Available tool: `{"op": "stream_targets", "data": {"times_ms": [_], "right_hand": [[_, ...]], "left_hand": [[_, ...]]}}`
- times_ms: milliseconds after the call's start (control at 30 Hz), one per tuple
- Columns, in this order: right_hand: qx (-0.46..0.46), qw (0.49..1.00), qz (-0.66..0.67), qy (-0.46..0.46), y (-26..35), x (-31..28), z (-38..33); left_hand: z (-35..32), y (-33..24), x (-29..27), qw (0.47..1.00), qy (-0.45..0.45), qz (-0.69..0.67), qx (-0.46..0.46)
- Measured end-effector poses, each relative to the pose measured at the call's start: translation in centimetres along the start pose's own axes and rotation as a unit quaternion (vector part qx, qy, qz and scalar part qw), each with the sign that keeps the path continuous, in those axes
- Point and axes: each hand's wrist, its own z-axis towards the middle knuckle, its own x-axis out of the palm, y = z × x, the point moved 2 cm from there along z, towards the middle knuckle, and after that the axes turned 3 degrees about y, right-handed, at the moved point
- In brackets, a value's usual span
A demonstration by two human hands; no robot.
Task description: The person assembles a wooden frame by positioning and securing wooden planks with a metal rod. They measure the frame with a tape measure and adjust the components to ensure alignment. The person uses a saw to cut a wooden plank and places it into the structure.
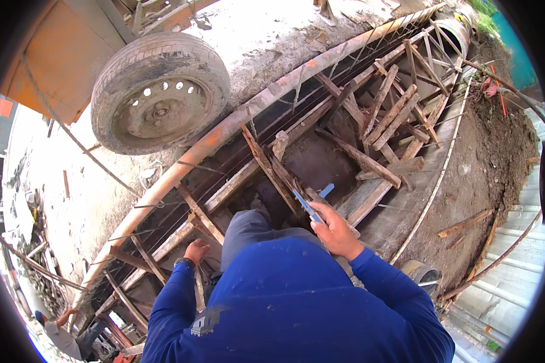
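Note:
My right hand [338, 233] is closed around a slim blue and grey hand tool [309, 207], just right of my knee. A second blue piece [327, 190] shows beside it; whether the two are joined I cannot tell. My left hand [197, 250] hangs at my left side near a slanted wooden strut [201, 213], fingers loosely bent, with nothing visible in it. In front of my legs, rough boards [269, 172] lean in the trench. My feet are mostly hidden in its shadow.
A long rusty pipe [224, 132] runs along the trench, with a muddy wheel [160, 94] beyond it. Piled timber braces [393, 118] fill the trench ahead. On the right are a dirt bank [478, 181] and a bucket [419, 272]. Another person [66, 336] works at lower left.

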Motion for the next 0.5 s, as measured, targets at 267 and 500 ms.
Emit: {"op": "stream_targets", "data": {"times_ms": [267,500], "right_hand": [[0.128,0.965,0.196,-0.116,-0.8,5.7,5.4],[0.163,0.918,0.285,-0.222,-3.0,9.6,10.2]], "left_hand": [[10.6,-18.0,-6.2,0.931,0.007,0.271,0.245],[20.7,-39.4,-4.7,0.818,0.014,0.424,0.387]]}}
